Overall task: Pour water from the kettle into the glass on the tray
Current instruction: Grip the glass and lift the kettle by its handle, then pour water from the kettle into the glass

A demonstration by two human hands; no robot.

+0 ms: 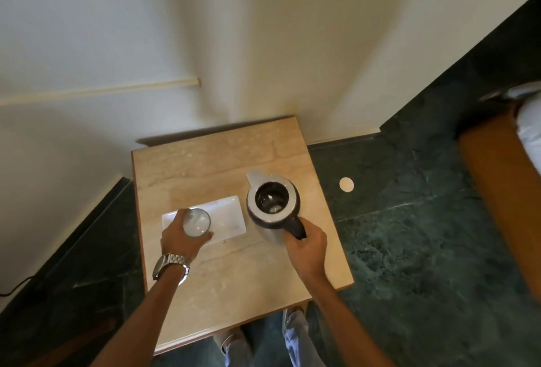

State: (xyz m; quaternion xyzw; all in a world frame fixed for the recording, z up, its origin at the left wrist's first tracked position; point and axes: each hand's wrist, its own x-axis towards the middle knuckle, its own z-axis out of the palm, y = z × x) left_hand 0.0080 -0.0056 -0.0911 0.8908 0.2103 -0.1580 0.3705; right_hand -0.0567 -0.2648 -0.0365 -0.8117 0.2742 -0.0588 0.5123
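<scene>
A clear glass point(196, 222) stands upright on the left end of a white rectangular tray point(228, 217). My left hand point(181, 239), with a metal watch at the wrist, wraps around the glass from the near side. To the right of the tray stands a steel kettle point(272, 204) with no lid on, its spout pointing to the far left. My right hand point(307, 245) grips its black handle point(295, 227) at the near side. The kettle rests upright on the table.
Everything sits on a small beige stone-topped table point(222, 167) set against a cream wall. Dark green marble floor surrounds it, with a white round disc point(346, 184) on the floor to the right. An orange wooden furniture piece point(497, 191) stands at the far right.
</scene>
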